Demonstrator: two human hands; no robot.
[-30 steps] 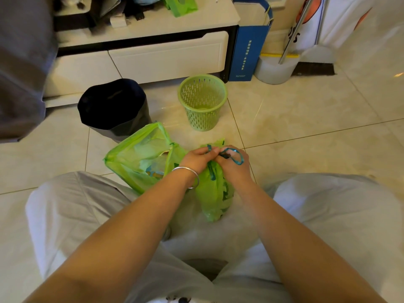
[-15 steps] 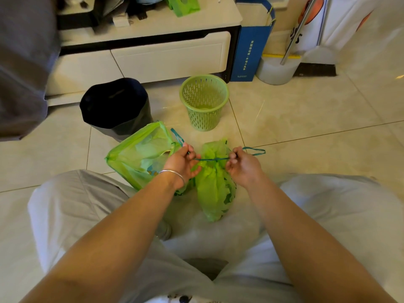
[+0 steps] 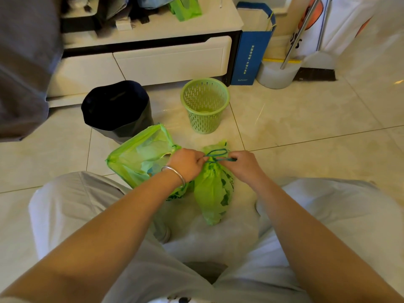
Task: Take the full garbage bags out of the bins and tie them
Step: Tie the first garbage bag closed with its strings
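Left hand (image 3: 188, 164): closed, fingers pinching the blue drawstring (image 3: 216, 154) at the neck of the cinched bag; a silver bangle (image 3: 175, 172) circles the wrist.
Right hand (image 3: 244, 165): closed, pinching the other end of the same drawstring just right of the bag's neck.
Drawstring: thin and blue, one loop standing up between the two hands, a short length running sideways to the right fingers.
Cinched green bag (image 3: 213, 189): translucent light green plastic with darker green printing, mouth gathered tight into a puckered neck, body bulging and tapering toward the near end; it lies on the tiled floor (image 3: 306, 132) between the person's knees.
Open green bag (image 3: 140, 158): same green plastic, just left of the cinched one and partly behind the left wrist, mouth wide open, pale contents showing through.
Trousers (image 3: 72, 206): light grey, covering both knees at near left and near right.
Black bin (image 3: 118, 108): farther left, lined in black.
Green basket (image 3: 205, 104): perforated plastic, farther and slightly right of the black bin, no bag in it.
White cabinet (image 3: 153, 62): low, with drawers, along the far side.
Blue paper bag (image 3: 249, 51): beside the cabinet's right end.
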